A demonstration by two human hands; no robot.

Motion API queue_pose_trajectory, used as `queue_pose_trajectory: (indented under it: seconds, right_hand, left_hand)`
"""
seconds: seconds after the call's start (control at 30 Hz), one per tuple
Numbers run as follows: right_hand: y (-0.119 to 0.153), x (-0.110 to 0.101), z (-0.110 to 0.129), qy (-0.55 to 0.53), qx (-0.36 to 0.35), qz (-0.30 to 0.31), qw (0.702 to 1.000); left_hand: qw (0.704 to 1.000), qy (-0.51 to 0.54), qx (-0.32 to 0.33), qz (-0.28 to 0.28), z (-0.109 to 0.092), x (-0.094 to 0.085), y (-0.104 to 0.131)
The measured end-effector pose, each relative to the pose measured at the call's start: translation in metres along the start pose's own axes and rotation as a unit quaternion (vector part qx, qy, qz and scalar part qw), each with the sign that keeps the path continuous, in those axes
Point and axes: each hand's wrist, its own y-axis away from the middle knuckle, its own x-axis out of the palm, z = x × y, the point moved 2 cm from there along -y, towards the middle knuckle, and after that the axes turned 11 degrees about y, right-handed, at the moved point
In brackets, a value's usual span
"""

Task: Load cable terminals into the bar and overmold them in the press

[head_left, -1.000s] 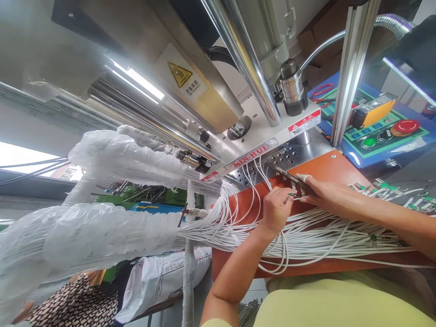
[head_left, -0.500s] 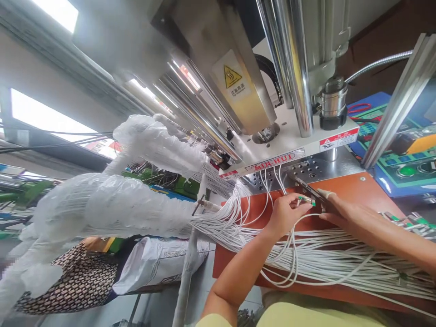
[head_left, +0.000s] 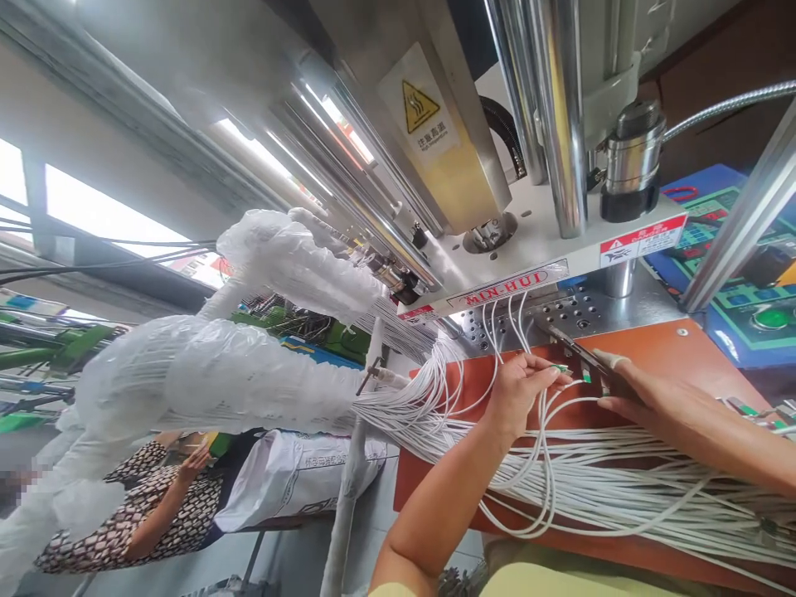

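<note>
My left hand [head_left: 519,385] pinches a small green and silver connector [head_left: 561,369] above the orange board [head_left: 652,356]. My right hand [head_left: 640,394] is closed around a dark metal tool [head_left: 581,352], whose long tip points up and left toward the perforated metal plate [head_left: 563,311]. Another green piece lies beside the tool, close to my right fingers. Many white cables [head_left: 597,473] run across the board under both forearms, and a few go up beneath the machine's white press plate [head_left: 516,286].
The press's steel columns [head_left: 560,124] stand above the hands. A blue control panel [head_left: 734,274] is at the right. Plastic-wrapped cable bundles [head_left: 249,373] hang on a wrapped stand at left. A person in a patterned top [head_left: 186,514] sits beyond a white sack [head_left: 279,481].
The whole view has shifted slightly. The connector in my left hand is now farther from the tool and the second green piece. The other person's arm has come into view at lower left.
</note>
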Motion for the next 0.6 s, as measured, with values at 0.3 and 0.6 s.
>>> queue_pose_trajectory:
  seconds: [0.3,0.6]
  right_hand:
    - [-0.0022,-0.0022,0.0014,0.005,-0.014,0.004,1.000]
    - [-0.0046,0.0028,-0.0065,0.049,-0.037,-0.046,0.997]
  left_hand:
    - [0.999,0.013,-0.034,-0.041,-0.0020,0.0005,-0.0072]
    - [0.989,0.036,-0.142,0.035,-0.0036,-0.0030,0.0000]
